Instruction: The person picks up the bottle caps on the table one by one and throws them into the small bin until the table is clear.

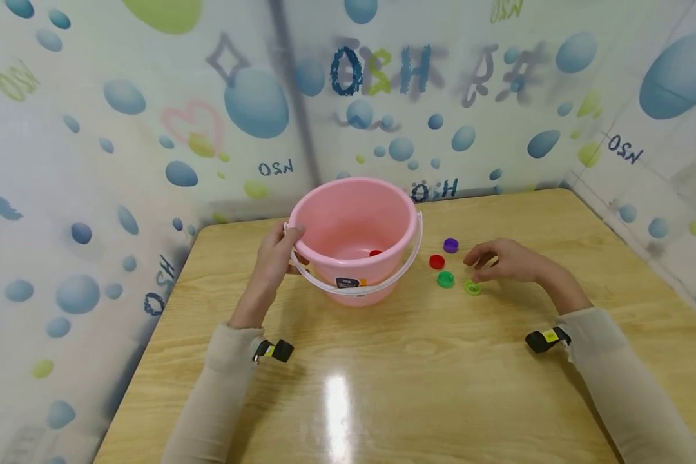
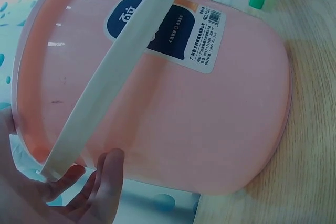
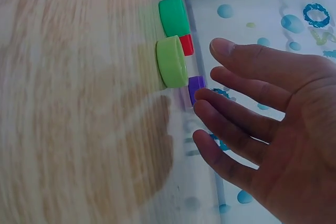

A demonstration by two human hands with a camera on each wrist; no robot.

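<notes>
- Bucket (image 1: pixel 356 270): glossy pink, white-handled, dark-labelled, near the desk's (image 1: pixel 406 361) far edge!
- Left hand (image 1: pixel 278 252) grips it!
- Right hand (image 1: pixel 504 259), fingers loose, hovers beside the lime cap (image 3: pixel 172 62)!

Wall (image 1: pixel 470 38): "OSH" (image 1: pixel 378 72) read in big blue-green-blue letters; a blurred "#"-like mark (image 1: pixel 521 69) printed to its right. Smaller three-letter repeats are scattered about, drawn in blue or yellow-green; S/Z and H/N can't be told apart on some. Pink bucket (image 2: pixel 231 114): label (image 2: pixel 178 30) stuck on its side, partly covered by the white handle (image 2: pixel 105 85). "NO." plus digits printed by a barcode (image 2: pixel 214 18); Chinese company line starting "广东" below. Phone digits too small to be confirmed.
</notes>
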